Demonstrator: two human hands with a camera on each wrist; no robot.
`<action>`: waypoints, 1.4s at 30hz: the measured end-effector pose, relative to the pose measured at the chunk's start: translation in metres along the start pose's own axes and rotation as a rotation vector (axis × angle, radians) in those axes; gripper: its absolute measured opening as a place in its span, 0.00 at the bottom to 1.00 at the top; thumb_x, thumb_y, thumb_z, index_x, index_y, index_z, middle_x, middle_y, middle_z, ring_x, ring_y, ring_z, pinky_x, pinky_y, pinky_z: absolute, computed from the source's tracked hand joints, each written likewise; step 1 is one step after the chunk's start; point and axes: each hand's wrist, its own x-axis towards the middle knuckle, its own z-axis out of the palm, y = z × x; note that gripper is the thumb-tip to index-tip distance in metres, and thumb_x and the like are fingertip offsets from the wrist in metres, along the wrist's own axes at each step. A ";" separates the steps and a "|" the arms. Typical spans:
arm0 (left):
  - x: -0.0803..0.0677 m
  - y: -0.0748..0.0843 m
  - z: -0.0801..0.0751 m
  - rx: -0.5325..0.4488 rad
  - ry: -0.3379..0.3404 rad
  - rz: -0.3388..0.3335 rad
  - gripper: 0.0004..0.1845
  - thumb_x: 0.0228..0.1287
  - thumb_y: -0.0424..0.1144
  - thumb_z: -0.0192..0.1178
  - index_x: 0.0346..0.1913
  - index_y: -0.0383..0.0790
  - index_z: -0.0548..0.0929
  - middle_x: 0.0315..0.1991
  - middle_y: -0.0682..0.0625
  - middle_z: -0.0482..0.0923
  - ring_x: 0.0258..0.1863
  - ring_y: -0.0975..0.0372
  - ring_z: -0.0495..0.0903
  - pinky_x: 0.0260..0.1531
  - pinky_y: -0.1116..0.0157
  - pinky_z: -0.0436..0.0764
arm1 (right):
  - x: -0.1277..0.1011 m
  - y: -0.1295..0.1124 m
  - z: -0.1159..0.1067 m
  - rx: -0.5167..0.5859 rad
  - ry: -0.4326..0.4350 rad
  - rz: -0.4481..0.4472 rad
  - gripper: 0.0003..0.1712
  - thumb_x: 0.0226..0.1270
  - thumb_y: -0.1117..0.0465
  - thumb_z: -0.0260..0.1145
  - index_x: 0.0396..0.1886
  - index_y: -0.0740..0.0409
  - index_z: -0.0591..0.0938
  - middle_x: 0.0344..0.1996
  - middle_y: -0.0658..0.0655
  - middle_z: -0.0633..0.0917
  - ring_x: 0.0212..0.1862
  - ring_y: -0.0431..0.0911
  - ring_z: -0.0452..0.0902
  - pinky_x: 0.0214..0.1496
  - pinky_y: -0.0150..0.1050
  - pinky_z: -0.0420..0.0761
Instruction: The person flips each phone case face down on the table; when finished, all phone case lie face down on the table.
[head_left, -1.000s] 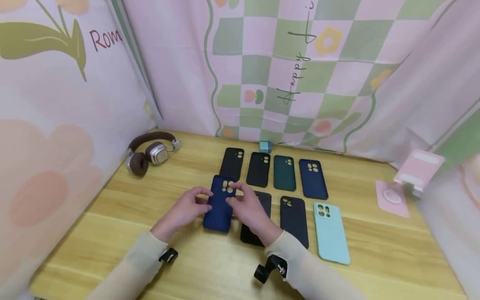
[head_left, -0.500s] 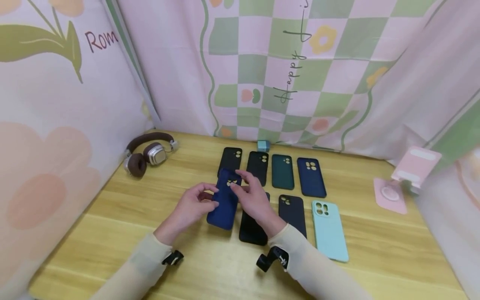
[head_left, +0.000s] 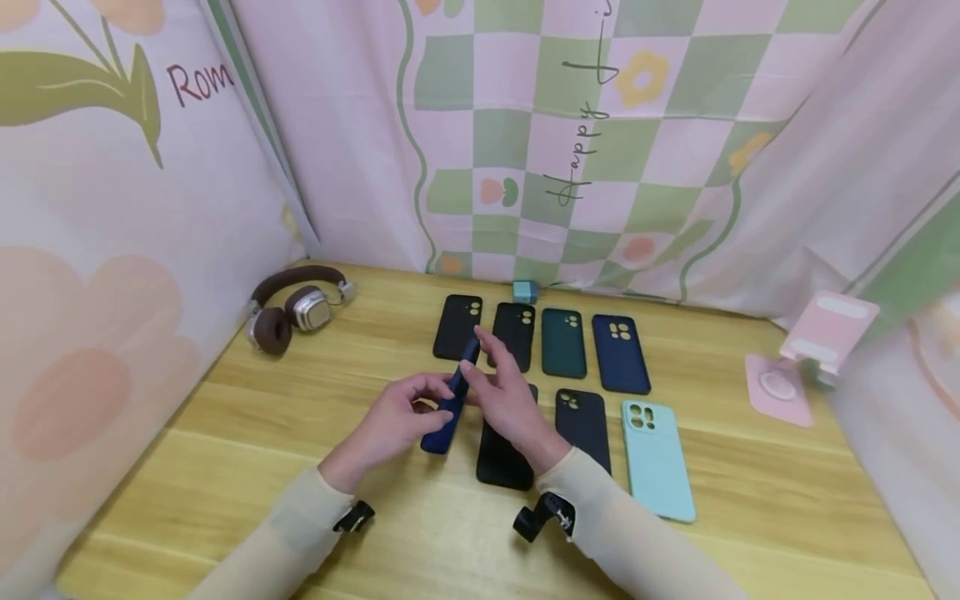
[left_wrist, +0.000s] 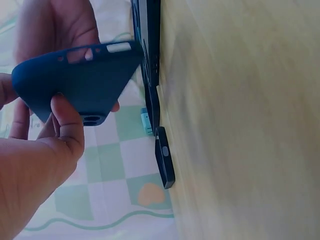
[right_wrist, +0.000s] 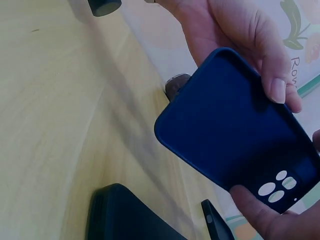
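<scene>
A dark blue phone case (head_left: 452,400) is held above the wooden table (head_left: 225,433) and stands on edge in the head view. My left hand (head_left: 397,421) pinches its left side, thumb and fingers round the rim (left_wrist: 65,120). My right hand (head_left: 506,396) grips the camera-cutout end of the blue case (right_wrist: 240,130), fingers behind it. In the left wrist view the blue case (left_wrist: 80,80) shows its side buttons and hollow inside. Under the right hand lies a black case (head_left: 504,454).
More cases lie in two rows: black (head_left: 457,326), black (head_left: 514,333), dark green (head_left: 564,342), navy (head_left: 620,352), dark (head_left: 583,427), mint (head_left: 657,459). Brown headphones (head_left: 296,312) sit far left, a pink phone stand (head_left: 806,358) right, a small teal box (head_left: 525,291) by the curtain.
Both hands have lifted the blue case off the table and turned it from lying flat to standing on its edge, moving it slightly away and to the right.
</scene>
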 end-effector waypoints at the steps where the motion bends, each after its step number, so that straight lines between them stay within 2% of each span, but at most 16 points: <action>1: 0.000 0.000 0.001 0.003 -0.005 0.008 0.07 0.62 0.31 0.66 0.42 0.37 0.81 0.62 0.47 0.75 0.47 0.55 0.80 0.47 0.58 0.80 | 0.000 0.000 -0.001 0.001 -0.003 -0.007 0.32 0.73 0.46 0.59 0.74 0.32 0.60 0.71 0.58 0.57 0.58 0.59 0.75 0.46 0.52 0.83; 5: 0.000 0.001 0.001 -0.020 -0.033 0.026 0.08 0.62 0.33 0.68 0.41 0.38 0.81 0.63 0.48 0.75 0.51 0.55 0.79 0.50 0.57 0.79 | 0.001 0.001 -0.004 0.040 -0.017 -0.022 0.30 0.73 0.46 0.59 0.71 0.34 0.63 0.70 0.56 0.57 0.57 0.58 0.76 0.47 0.55 0.82; 10: 0.002 -0.001 -0.001 -0.111 -0.041 -0.006 0.10 0.64 0.37 0.67 0.44 0.37 0.80 0.63 0.48 0.74 0.61 0.53 0.73 0.58 0.52 0.73 | 0.000 0.001 -0.006 0.152 -0.034 -0.050 0.26 0.75 0.50 0.59 0.68 0.37 0.65 0.66 0.57 0.60 0.55 0.57 0.77 0.48 0.55 0.82; 13: 0.004 -0.004 -0.002 -0.124 -0.021 -0.050 0.11 0.66 0.40 0.65 0.46 0.38 0.80 0.61 0.48 0.76 0.61 0.53 0.73 0.60 0.50 0.70 | 0.001 0.001 -0.007 0.223 -0.045 -0.085 0.24 0.76 0.54 0.58 0.67 0.39 0.64 0.63 0.61 0.62 0.55 0.58 0.76 0.47 0.54 0.82; 15: 0.004 -0.007 -0.002 -0.120 -0.008 -0.087 0.13 0.67 0.42 0.64 0.49 0.38 0.80 0.59 0.47 0.77 0.57 0.53 0.75 0.58 0.52 0.71 | 0.001 0.000 -0.009 0.255 -0.040 -0.096 0.24 0.76 0.55 0.58 0.67 0.41 0.64 0.62 0.62 0.62 0.55 0.58 0.75 0.46 0.54 0.82; 17: 0.004 -0.010 -0.002 -0.116 -0.005 -0.129 0.15 0.68 0.43 0.63 0.51 0.37 0.79 0.56 0.45 0.78 0.52 0.54 0.77 0.55 0.55 0.74 | 0.001 -0.001 -0.011 0.236 -0.011 -0.094 0.23 0.76 0.56 0.57 0.67 0.41 0.64 0.64 0.61 0.63 0.54 0.57 0.76 0.46 0.52 0.83; 20: 0.004 -0.014 -0.003 -0.130 -0.020 -0.173 0.16 0.68 0.41 0.64 0.51 0.35 0.78 0.50 0.44 0.80 0.46 0.56 0.80 0.47 0.60 0.78 | 0.001 -0.002 -0.014 0.157 0.025 -0.100 0.22 0.77 0.59 0.56 0.66 0.44 0.66 0.68 0.58 0.64 0.58 0.55 0.74 0.53 0.50 0.79; 24: 0.004 -0.016 -0.005 -0.130 -0.011 -0.155 0.12 0.65 0.33 0.64 0.49 0.33 0.79 0.44 0.45 0.81 0.42 0.58 0.80 0.44 0.63 0.79 | -0.001 -0.003 -0.015 0.033 0.047 -0.144 0.22 0.74 0.68 0.55 0.66 0.53 0.67 0.67 0.59 0.69 0.66 0.52 0.66 0.63 0.51 0.69; 27: 0.005 -0.017 -0.006 -0.113 0.014 -0.137 0.10 0.63 0.31 0.65 0.46 0.33 0.81 0.42 0.46 0.82 0.40 0.57 0.80 0.43 0.63 0.80 | -0.001 -0.001 -0.015 0.015 0.054 -0.156 0.23 0.71 0.73 0.55 0.64 0.58 0.70 0.63 0.61 0.73 0.66 0.52 0.66 0.62 0.51 0.69; 29: 0.005 -0.017 -0.007 -0.110 0.019 -0.143 0.10 0.63 0.31 0.65 0.46 0.33 0.82 0.41 0.47 0.82 0.39 0.57 0.80 0.42 0.63 0.80 | 0.001 0.001 -0.016 0.007 0.067 -0.137 0.21 0.69 0.74 0.57 0.61 0.60 0.73 0.60 0.61 0.76 0.61 0.52 0.71 0.59 0.49 0.72; 32: 0.004 -0.018 -0.007 -0.113 0.030 -0.163 0.10 0.62 0.32 0.66 0.45 0.33 0.82 0.41 0.47 0.82 0.38 0.58 0.80 0.41 0.64 0.80 | 0.003 0.005 -0.016 -0.008 0.090 -0.077 0.17 0.68 0.73 0.60 0.55 0.61 0.78 0.53 0.60 0.80 0.50 0.51 0.77 0.48 0.43 0.78; 35: 0.003 -0.022 -0.008 -0.109 0.058 -0.185 0.10 0.61 0.31 0.67 0.44 0.33 0.82 0.40 0.47 0.82 0.37 0.58 0.80 0.41 0.64 0.80 | 0.004 0.005 -0.016 -0.031 0.102 -0.004 0.14 0.67 0.72 0.61 0.52 0.63 0.79 0.50 0.60 0.81 0.43 0.51 0.77 0.38 0.39 0.78; 38: 0.002 -0.026 -0.011 -0.097 0.084 -0.209 0.10 0.61 0.30 0.67 0.44 0.32 0.82 0.41 0.47 0.82 0.37 0.59 0.80 0.41 0.63 0.80 | 0.005 0.006 -0.016 -0.006 0.089 0.052 0.13 0.66 0.73 0.61 0.50 0.66 0.79 0.49 0.62 0.81 0.43 0.52 0.79 0.39 0.41 0.80; 42: 0.003 -0.029 -0.014 -0.096 0.100 -0.261 0.12 0.60 0.32 0.68 0.46 0.34 0.81 0.43 0.45 0.82 0.38 0.58 0.81 0.41 0.62 0.80 | 0.007 0.010 -0.017 0.023 0.061 0.096 0.14 0.65 0.73 0.60 0.50 0.67 0.79 0.49 0.63 0.81 0.46 0.52 0.82 0.46 0.46 0.83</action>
